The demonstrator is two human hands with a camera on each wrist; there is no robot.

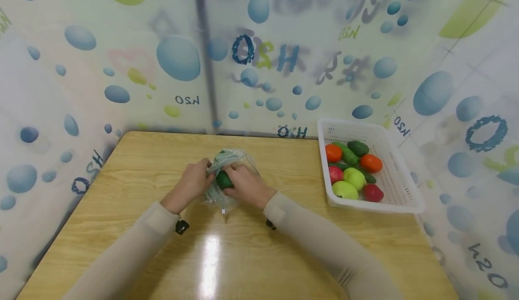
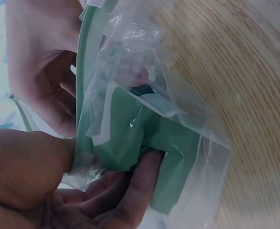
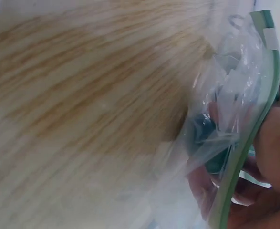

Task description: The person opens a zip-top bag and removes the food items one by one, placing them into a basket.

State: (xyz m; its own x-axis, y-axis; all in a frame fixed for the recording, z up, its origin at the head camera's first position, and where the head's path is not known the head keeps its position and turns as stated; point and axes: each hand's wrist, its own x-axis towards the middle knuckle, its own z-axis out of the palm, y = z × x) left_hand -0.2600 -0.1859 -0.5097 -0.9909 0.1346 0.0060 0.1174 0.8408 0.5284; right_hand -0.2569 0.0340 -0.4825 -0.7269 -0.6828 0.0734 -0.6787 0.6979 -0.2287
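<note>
A clear slider zip bag [image 1: 230, 156] with green print lies on the wooden table, its mouth toward me. My left hand [image 1: 189, 185] grips the bag's left edge, fingers curled round the film; the left wrist view shows the green-printed plastic [image 2: 123, 131] bunched over those fingers. My right hand [image 1: 248, 186] holds a dark green avocado [image 1: 224, 180] at the bag's opening. In the right wrist view the avocado [image 3: 204, 131] shows blurred through clear film, with the fingers curled about it beside the green zip strip [image 3: 247, 143]. The fruit's far side is hidden.
A white plastic basket [image 1: 399, 180] stands at the right rear of the table. Inside lie tomatoes [image 1: 371, 163], green apples [image 1: 354, 179], red fruits [image 1: 373, 193], a cucumber [image 1: 348, 154] and another avocado [image 1: 358, 148]. A patterned wall backs the table [image 1: 162, 156].
</note>
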